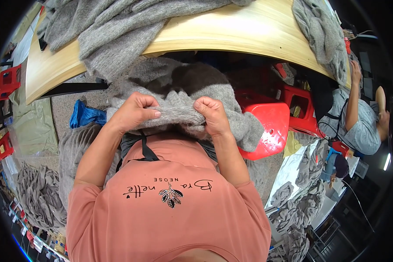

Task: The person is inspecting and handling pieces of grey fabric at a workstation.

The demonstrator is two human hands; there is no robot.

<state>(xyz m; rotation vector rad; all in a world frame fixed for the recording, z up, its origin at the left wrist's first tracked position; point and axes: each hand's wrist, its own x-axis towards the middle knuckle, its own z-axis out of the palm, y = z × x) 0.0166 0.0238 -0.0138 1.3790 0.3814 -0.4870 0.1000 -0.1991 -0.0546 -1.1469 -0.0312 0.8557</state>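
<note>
A grey knitted garment (225, 102) lies bunched across my lap, below the table edge. My left hand (137, 112) pinches one end of a gathered fold of it between thumb and fingers. At the other end of that fold, my right hand (212, 115) grips the knit the same way. The stretch of fabric between the two hands looks taut. A darker, shaded part of the garment lies beyond the hands, and a loose part hangs to the right. My fingertips are partly hidden in the folds.
Ahead curves a wooden table (231, 28) with grey knitwear (118, 35) piled over its left edge. A red stool (270, 131) stands right of me, a blue bag (86, 114) on the left. Another person (353, 118) works at far right. Grey knit heaps (41, 194) lie around.
</note>
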